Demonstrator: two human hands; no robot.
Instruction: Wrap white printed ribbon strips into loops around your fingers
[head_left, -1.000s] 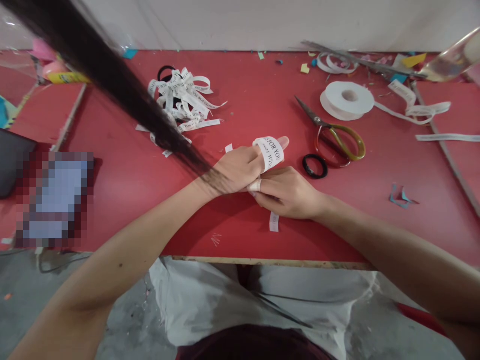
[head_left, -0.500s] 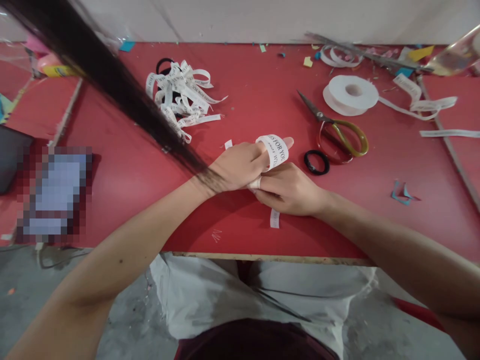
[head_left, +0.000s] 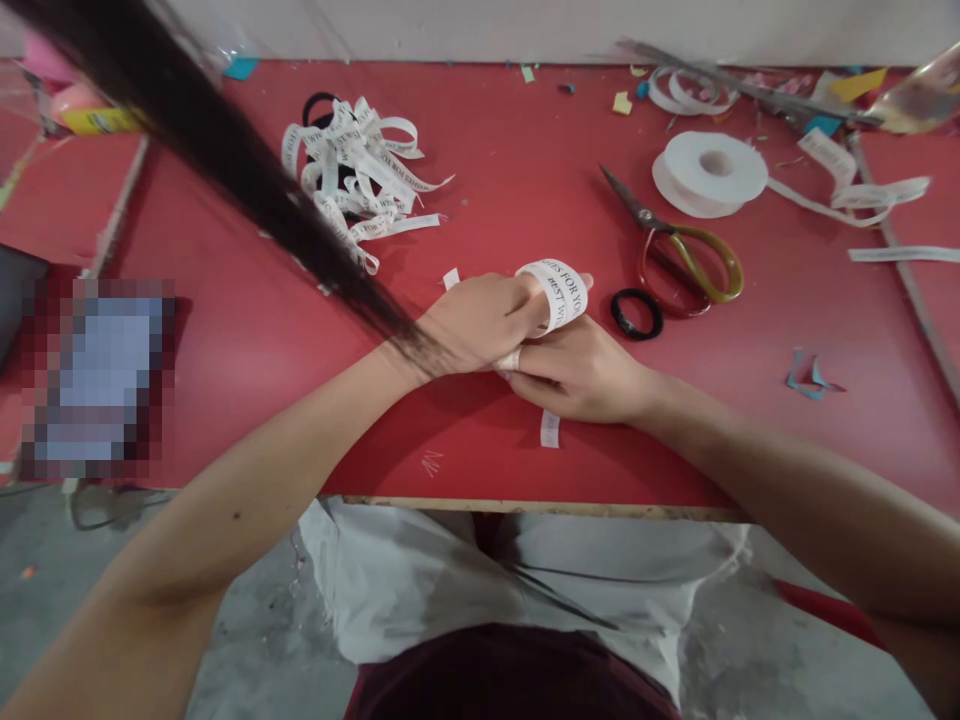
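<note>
Still, both hands (head_left: 525, 345) keep the ribbon loop (head_left: 564, 291) wrapped around fingers.

Hair strand (head_left: 225, 170): crosses the ribbon pile (head_left: 360, 175), hiding its left part | Pixelated block (head_left: 94, 375): contents unreadable | Ribbon loop (head_left: 564, 290): print only partly legible; lower run hidden under right hand (head_left: 581, 370) | Left hand (head_left: 480, 320): fingertips concealed | Ribbon strip (head_left: 904, 254): cut off at right edge

white printed ribbon (head_left: 564, 291), looped around fingers
</note>
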